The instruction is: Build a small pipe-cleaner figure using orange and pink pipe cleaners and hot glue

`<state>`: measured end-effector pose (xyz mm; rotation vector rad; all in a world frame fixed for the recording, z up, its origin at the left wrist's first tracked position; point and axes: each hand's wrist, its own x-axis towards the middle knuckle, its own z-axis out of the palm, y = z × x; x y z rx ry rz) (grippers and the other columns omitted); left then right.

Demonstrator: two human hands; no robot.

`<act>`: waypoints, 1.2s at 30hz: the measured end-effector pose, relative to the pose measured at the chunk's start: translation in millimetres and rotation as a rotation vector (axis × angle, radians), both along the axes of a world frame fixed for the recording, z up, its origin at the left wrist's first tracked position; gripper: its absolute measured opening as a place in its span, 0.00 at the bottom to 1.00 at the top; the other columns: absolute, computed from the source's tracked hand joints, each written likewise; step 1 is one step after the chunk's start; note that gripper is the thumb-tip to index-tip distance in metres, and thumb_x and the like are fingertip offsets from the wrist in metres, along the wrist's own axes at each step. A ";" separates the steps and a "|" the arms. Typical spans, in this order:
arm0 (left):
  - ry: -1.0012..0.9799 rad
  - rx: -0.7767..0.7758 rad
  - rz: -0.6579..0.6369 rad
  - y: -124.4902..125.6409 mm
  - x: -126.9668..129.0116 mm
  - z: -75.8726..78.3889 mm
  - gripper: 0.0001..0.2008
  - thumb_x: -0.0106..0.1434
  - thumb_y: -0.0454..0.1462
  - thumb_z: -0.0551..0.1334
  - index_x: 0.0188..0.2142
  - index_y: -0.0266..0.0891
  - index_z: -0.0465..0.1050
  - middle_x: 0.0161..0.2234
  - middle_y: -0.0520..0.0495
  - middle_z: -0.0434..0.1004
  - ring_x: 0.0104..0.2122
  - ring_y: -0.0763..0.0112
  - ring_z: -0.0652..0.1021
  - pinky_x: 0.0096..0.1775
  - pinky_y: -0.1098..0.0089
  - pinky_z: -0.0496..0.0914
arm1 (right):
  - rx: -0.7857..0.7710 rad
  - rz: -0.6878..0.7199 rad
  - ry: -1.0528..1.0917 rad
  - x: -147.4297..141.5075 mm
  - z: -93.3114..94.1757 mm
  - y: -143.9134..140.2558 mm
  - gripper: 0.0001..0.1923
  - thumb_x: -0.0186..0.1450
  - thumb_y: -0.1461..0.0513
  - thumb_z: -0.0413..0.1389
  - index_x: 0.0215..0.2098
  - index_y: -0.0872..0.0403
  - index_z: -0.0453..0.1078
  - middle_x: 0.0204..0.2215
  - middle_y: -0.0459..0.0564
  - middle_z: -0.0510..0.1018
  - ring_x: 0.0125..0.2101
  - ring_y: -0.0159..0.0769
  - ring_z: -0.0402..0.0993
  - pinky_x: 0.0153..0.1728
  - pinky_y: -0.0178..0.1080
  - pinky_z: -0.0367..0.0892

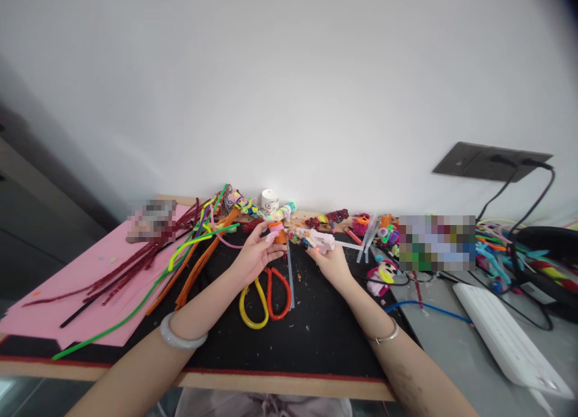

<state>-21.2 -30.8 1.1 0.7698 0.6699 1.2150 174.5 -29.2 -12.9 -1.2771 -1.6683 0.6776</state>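
Note:
My left hand (255, 254) pinches a small orange and pink pipe-cleaner piece (276, 230) above the black work mat (316, 333). My right hand (332, 262) grips a pink glue gun (321, 241) whose nozzle points left at that piece. The two hands are close together near the mat's far edge. Scissors with one yellow and one red loop handle (265, 296) lie on the mat just below my left hand.
Pink sheets (67, 296) and several long pipe cleaners (189, 254) lie at the left. Small colourful craft pieces (334, 218) line the wall. A white power strip (506, 339), black cables (528, 266) and a wall socket (490, 161) are at the right.

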 end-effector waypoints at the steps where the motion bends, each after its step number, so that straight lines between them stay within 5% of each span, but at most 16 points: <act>1: 0.000 0.000 -0.001 0.2 -0.1 -0.1 0.18 0.57 0.31 0.61 0.45 0.44 0.61 0.34 0.52 0.75 0.28 0.74 0.79 0.30 0.75 0.74 | 0.000 -0.003 -0.003 0.1 0.1 0.0 0.12 0.55 0.59 0.56 0.35 0.57 0.74 0.31 0.51 0.80 0.34 0.43 0.75 0.37 0.42 0.69; 14: 0.010 0.010 0.021 -0.8 -0.5 1.0 0.18 0.56 0.32 0.62 0.45 0.44 0.61 0.33 0.52 0.74 0.28 0.74 0.79 0.31 0.75 0.73 | 0.036 -0.040 -0.072 -0.5 0.4 -0.6 0.12 0.55 0.60 0.56 0.35 0.56 0.73 0.32 0.51 0.79 0.32 0.41 0.74 0.34 0.40 0.68; 20: 0.078 0.087 0.131 0.3 0.5 1.2 0.19 0.55 0.34 0.62 0.46 0.43 0.60 0.34 0.52 0.73 0.27 0.75 0.78 0.32 0.74 0.73 | 0.147 -0.101 -0.308 2.2 1.0 0.0 0.07 0.58 0.59 0.52 0.30 0.54 0.70 0.27 0.49 0.75 0.30 0.38 0.71 0.33 0.37 0.65; 30: 0.257 0.233 0.306 -2.1 -0.5 3.7 0.17 0.57 0.39 0.60 0.45 0.43 0.60 0.34 0.51 0.71 0.26 0.76 0.76 0.31 0.71 0.73 | 0.061 -0.269 -0.769 2.2 7.8 -4.0 0.19 0.57 0.62 0.51 0.47 0.56 0.61 0.42 0.60 0.69 0.41 0.50 0.66 0.37 0.46 0.61; 36: 0.288 0.266 0.235 -6.2 3.5 4.4 0.16 0.57 0.39 0.60 0.45 0.42 0.60 0.33 0.51 0.71 0.25 0.75 0.76 0.30 0.72 0.73 | 0.248 -0.119 -0.627 -6.1 19.3 -12.4 0.24 0.54 0.62 0.53 0.49 0.53 0.59 0.49 0.57 0.66 0.50 0.50 0.58 0.47 0.49 0.54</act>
